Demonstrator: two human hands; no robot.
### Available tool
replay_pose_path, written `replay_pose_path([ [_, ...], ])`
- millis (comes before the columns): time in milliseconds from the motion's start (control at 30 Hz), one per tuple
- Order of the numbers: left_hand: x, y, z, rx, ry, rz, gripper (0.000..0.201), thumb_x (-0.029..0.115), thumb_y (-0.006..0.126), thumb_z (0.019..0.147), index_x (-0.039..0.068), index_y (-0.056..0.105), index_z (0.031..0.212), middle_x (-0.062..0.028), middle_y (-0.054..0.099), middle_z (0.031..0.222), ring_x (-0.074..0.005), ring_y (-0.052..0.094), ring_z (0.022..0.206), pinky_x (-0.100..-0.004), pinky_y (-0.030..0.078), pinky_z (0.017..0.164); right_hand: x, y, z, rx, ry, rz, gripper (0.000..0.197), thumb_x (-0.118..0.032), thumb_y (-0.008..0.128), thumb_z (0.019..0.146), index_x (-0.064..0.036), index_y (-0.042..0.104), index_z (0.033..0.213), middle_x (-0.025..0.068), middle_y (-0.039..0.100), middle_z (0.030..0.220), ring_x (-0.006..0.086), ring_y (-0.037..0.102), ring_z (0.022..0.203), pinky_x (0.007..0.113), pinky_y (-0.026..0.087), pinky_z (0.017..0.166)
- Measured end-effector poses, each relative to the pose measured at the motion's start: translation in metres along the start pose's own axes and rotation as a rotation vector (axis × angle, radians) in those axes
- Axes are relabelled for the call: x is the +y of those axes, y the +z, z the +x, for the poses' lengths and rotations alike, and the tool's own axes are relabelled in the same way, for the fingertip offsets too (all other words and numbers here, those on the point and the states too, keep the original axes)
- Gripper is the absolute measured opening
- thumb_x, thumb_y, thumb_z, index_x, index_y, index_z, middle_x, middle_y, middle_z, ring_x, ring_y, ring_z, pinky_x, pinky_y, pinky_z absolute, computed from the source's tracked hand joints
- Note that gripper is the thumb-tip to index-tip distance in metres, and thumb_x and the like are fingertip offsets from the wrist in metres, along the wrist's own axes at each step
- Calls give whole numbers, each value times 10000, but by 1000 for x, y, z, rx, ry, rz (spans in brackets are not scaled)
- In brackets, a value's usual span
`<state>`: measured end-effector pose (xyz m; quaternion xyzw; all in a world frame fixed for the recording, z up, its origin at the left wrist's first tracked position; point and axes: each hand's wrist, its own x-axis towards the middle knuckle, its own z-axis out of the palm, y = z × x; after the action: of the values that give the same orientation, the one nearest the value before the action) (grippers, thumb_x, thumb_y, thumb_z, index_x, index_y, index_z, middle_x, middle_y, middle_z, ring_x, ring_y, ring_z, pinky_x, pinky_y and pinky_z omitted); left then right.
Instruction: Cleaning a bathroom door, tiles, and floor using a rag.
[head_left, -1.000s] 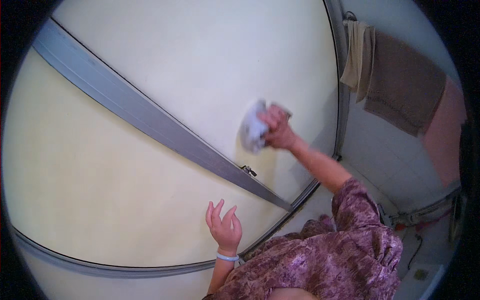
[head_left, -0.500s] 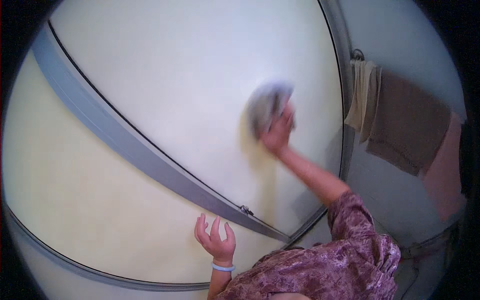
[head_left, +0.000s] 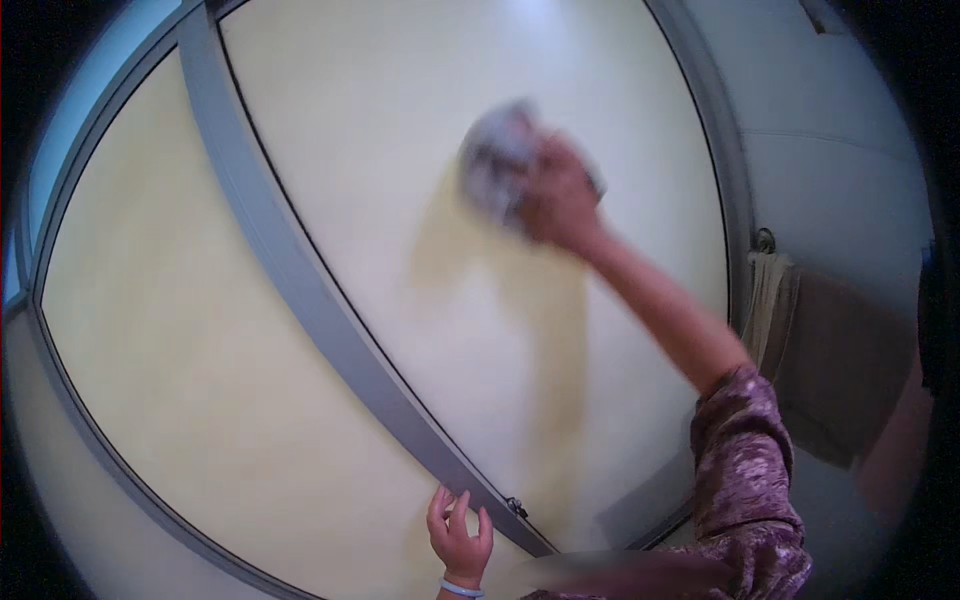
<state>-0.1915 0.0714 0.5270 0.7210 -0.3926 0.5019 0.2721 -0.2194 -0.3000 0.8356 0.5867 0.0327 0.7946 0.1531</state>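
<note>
My right hand (head_left: 562, 200) is pressed around a bunched grey cloth (head_left: 492, 165) at the upper middle of a pale, frosted-looking pane (head_left: 400, 150). Motion smears both the cloth and the fingers. Lower down, my left hand (head_left: 461, 537) is raised with its fingers apart and slightly curled, holding nothing. Its fingertips are by the lower part of a grey frame bar (head_left: 330, 300); whether they touch it I cannot tell. A pale bracelet (head_left: 461, 588) circles that wrist.
A small metal latch (head_left: 516, 507) sits on the bar's edge, close to my left hand. Left of the bar is a second pale pane (head_left: 200, 300). At the right, a cream cloth (head_left: 768, 310) and a brown towel (head_left: 840, 350) hang from a wall holder (head_left: 765, 240).
The view has tilted upward, showing more of the upper frame. My right hand has moved the cloth higher on the pane. My left hand stays open, now lower in the picture.
</note>
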Motion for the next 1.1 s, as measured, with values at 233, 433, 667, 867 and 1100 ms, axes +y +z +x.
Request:
replay_pose_path([
  [233, -19, 16, 19, -140, -118, -79, 425, 52, 713, 720, 62, 584, 1125, -174, 480, 1248, -267, 587, 975, -342, 526, 761, 142, 49, 66, -10, 1293, -137, 553, -448, 479, 848, -176, 482, 1329, 206, 392, 1388, 374, 410, 1230, 455, 369, 1008],
  [433, -98, 85, -48, -158, -273, -231, 399, 5, 679, 741, 45, 581, 1126, -177, 488, 1252, -258, 593, 981, -320, 532, 770, -43, 169, -105, -66, 101, 66, 484, -393, 540, 837, -176, 548, 1269, 180, 452, 1354, 341, 471, 1183, 456, 390, 980],
  [667, -113, 94, -54, -115, -348, -329, 378, -38, 641, 763, 5, 557, 1128, -186, 515, 1246, -281, 593, 1018, -290, 574, 733, -268, 93, -261, -214, 62, 501, 299, -272, 610, 740, -80, 637, 967, 88, 429, 1374, 379, 382, 1235, 544, 316, 1012],
  [867, -136, 105, -59, -205, -355, -394, 399, -43, 631, 776, 3, 539, 1161, -198, 519, 1250, -286, 592, 1050, -292, 583, 731, -267, 33, -469, -601, -269, 808, 502, -271, 617, 739, -170, 584, 1229, 56, 464, 1312, 303, 406, 1219, 528, 310, 1047],
  [1100, -140, 91, -71, -225, -360, -272, 420, 5, 665, 766, 16, 544, 1168, -171, 576, 1156, -248, 625, 991, -299, 567, 735, -238, 56, -403, -728, -613, 1002, 528, -308, 595, 762, -195, 554, 1276, 28, 461, 1344, 214, 405, 1245, 479, 278, 1077],
])
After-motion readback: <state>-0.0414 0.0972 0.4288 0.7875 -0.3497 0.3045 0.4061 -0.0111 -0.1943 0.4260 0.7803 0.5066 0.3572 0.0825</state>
